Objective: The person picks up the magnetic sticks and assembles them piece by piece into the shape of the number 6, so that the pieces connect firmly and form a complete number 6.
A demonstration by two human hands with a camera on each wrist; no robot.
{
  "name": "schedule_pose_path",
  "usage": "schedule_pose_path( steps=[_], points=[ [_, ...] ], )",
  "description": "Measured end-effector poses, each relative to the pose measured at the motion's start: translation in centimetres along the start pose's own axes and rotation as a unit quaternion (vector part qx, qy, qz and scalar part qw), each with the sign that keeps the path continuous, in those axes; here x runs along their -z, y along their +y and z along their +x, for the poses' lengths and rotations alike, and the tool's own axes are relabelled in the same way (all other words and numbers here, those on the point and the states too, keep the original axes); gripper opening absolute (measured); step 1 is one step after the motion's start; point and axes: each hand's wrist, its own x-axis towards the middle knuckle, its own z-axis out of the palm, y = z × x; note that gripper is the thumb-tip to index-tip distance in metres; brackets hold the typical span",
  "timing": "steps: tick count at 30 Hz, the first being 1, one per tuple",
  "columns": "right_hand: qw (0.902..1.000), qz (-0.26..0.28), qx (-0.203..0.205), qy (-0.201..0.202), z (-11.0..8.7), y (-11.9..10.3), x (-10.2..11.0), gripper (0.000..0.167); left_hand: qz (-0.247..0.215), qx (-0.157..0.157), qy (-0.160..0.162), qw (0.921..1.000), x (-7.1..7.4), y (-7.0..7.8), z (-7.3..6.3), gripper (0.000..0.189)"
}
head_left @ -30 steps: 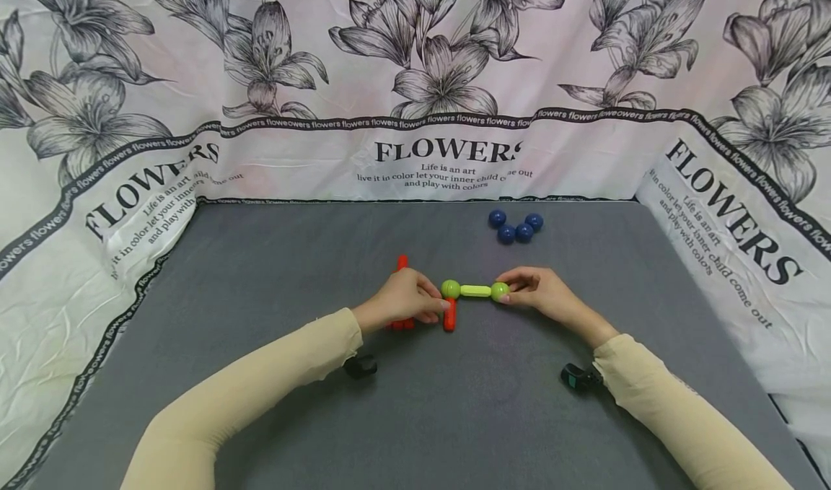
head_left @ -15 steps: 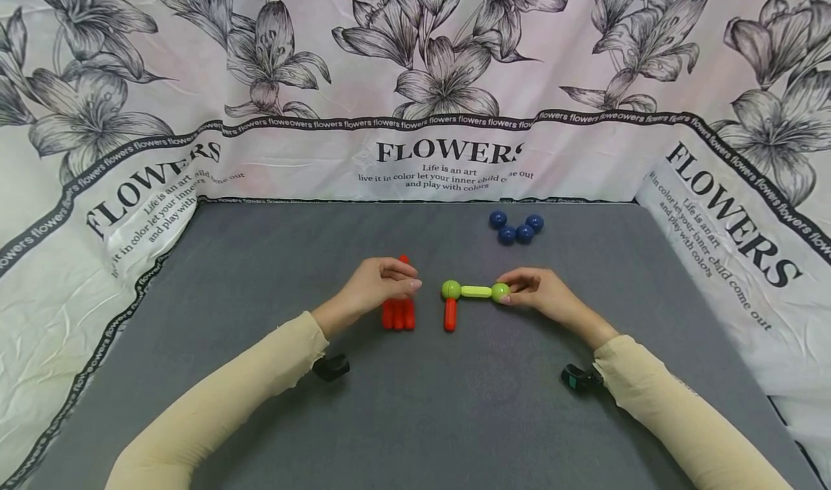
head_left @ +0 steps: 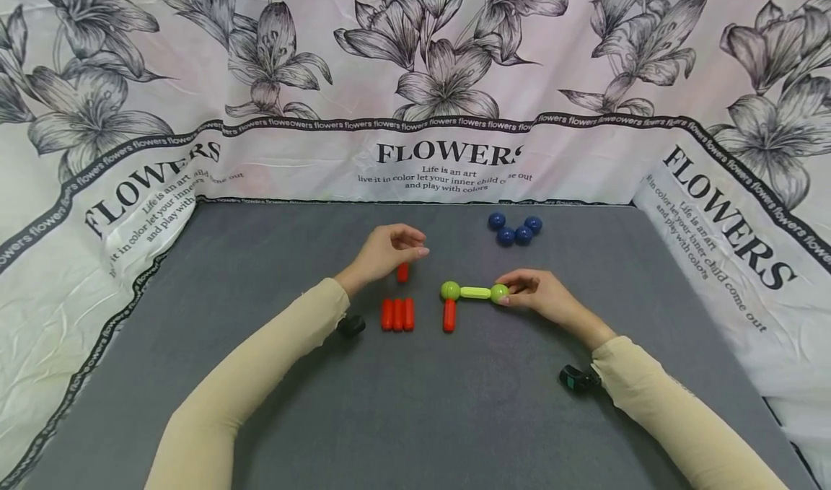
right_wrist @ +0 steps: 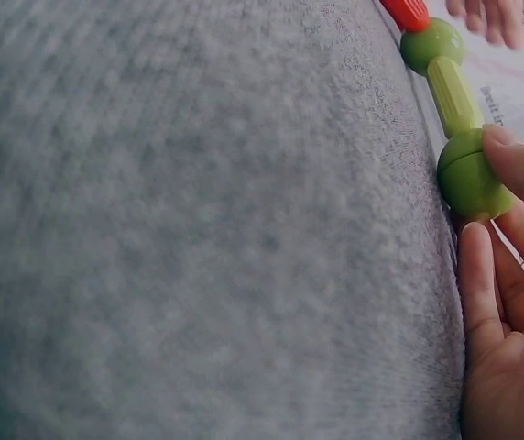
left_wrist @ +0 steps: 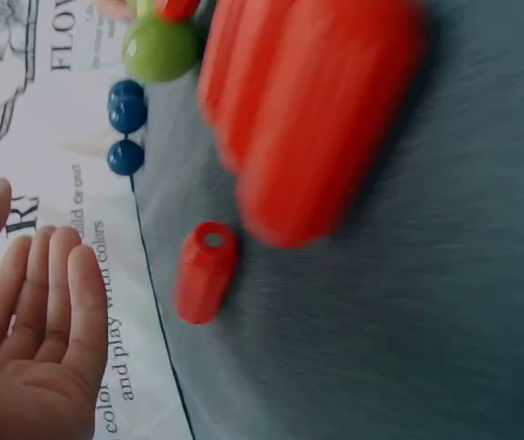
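Note:
On the grey table, a yellow-green rod (head_left: 476, 293) joins two green balls, the left ball (head_left: 450, 290) and the right ball (head_left: 499, 293). A red rod (head_left: 449, 317) extends from the left ball toward the person. My right hand (head_left: 544, 299) pinches the right ball between thumb and fingers, which the right wrist view also shows. My left hand (head_left: 389, 248) is raised over a single red rod (head_left: 403, 272), partly covering it in the head view. In the left wrist view its fingers (left_wrist: 83, 302) are nearly straight, apart from that rod, and hold nothing.
Several red rods (head_left: 398, 315) lie side by side left of the joined pieces. Several dark blue balls (head_left: 514, 229) sit at the back right. A white flower-print cloth (head_left: 448, 165) hangs behind the table.
My left hand has let go of the red rod at the left ball, drawn back left, then moved up to the single red rod. The right hand stays at the right ball.

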Motion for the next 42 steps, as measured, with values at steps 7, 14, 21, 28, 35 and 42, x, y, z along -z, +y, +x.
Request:
schedule_pose_path(
  steps=[7,14,21,28,35,42],
  points=[
    [1.0000,0.001,-0.008,0.005,-0.3,0.0,0.0,0.040,0.043,-0.056,-0.039,0.9967,-2.4,1.9,5.6,0.035],
    [1.0000,-0.001,-0.006,0.006,0.0,-0.2,-0.2,0.039,0.074,-0.085,-0.083,0.9901,-4.8,3.6,10.6,0.040],
    [1.0000,0.004,-0.007,0.004,-0.1,-0.5,-0.1,0.038,0.076,-0.083,-0.075,0.9908,-6.9,3.9,13.6,0.045],
    [1.0000,0.005,-0.008,0.004,-0.2,-0.5,0.1,0.039,0.073,-0.041,-0.060,0.9947,-8.0,2.9,14.4,0.044],
    [1.0000,0.004,-0.003,0.005,-0.1,-0.4,0.3,0.039,0.074,-0.047,-0.057,0.9945,-9.2,1.9,15.0,0.045],
    [0.9999,0.005,-0.010,0.007,-0.1,-0.5,0.0,0.039,0.101,0.003,-0.091,0.9907,-9.7,1.8,14.8,0.046]
  ],
)
